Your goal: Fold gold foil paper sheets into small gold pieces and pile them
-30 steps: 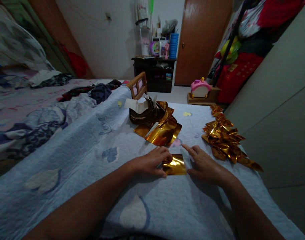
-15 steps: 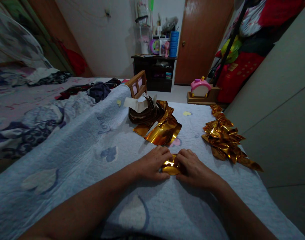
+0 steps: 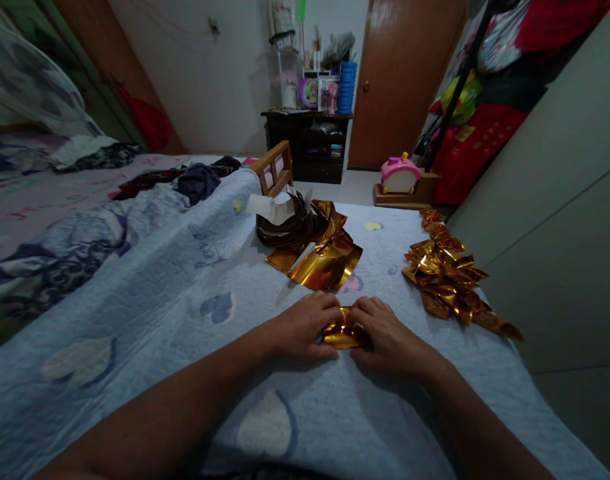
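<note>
A sheet of gold foil paper [image 3: 343, 339] lies low on the bed, bent between my two hands. My left hand [image 3: 312, 325] grips its left side, fingers curled over the top and thumb at the near edge. On the right side my right hand [image 3: 382, 333] holds it the same way, with the fingertips partly hidden. Just beyond is a stack of gold foil sheets [image 3: 329, 260], fanned out, with dark and whitish edges at its back. To the right lies a pile of folded gold foil pieces [image 3: 447, 277].
A pale blue quilt [image 3: 175, 387] with heart shapes covers the bed. Rumpled clothes and bedding [image 3: 85, 233] lie to the left. Past the bed's far end stand a wooden bed rail [image 3: 277, 170], a dark cabinet [image 3: 307, 150] and a pink toy [image 3: 401, 175]. A pale panel [image 3: 559, 233] borders the right.
The fingers of both hands have shifted slightly on the foil, and its middle looks more creased. The stack and the pile lie as before.
</note>
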`<state>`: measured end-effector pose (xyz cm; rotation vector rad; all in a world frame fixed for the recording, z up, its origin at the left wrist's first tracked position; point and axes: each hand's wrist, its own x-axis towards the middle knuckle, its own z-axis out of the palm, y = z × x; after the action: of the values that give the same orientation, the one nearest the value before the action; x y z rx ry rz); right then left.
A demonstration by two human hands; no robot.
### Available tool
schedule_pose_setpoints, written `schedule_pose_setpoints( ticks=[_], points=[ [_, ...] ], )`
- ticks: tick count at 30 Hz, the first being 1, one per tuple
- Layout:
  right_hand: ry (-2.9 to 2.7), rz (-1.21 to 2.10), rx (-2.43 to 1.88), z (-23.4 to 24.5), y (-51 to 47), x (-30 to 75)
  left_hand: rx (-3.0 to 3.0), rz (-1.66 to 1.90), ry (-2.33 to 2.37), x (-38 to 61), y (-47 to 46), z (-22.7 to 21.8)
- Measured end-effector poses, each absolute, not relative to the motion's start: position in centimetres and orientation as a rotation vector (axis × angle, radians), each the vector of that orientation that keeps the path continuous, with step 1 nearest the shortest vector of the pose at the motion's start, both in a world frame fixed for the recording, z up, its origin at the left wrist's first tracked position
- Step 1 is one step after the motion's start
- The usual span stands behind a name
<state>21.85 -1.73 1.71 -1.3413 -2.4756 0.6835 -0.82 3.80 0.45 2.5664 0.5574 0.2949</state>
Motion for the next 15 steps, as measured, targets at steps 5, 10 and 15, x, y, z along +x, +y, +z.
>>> schedule_pose_setpoints(
  ticks=[5, 10, 15],
  points=[
    [-2.466, 0.648, -1.312, 1.62, -1.79, 21.63, 2.548, 0.266, 0.577, -0.8, 3.73, 0.73],
    [-2.468, 0.634, -1.307, 1.7, -1.77, 21.55, 2.524, 0.259, 0.594, -0.79, 3.69, 0.84],
    [-2.466, 0.607, -1.296, 1.68, -1.68, 21.5, 2.543, 0.239, 0.606, -0.76, 3.51, 0.96]
  ],
)
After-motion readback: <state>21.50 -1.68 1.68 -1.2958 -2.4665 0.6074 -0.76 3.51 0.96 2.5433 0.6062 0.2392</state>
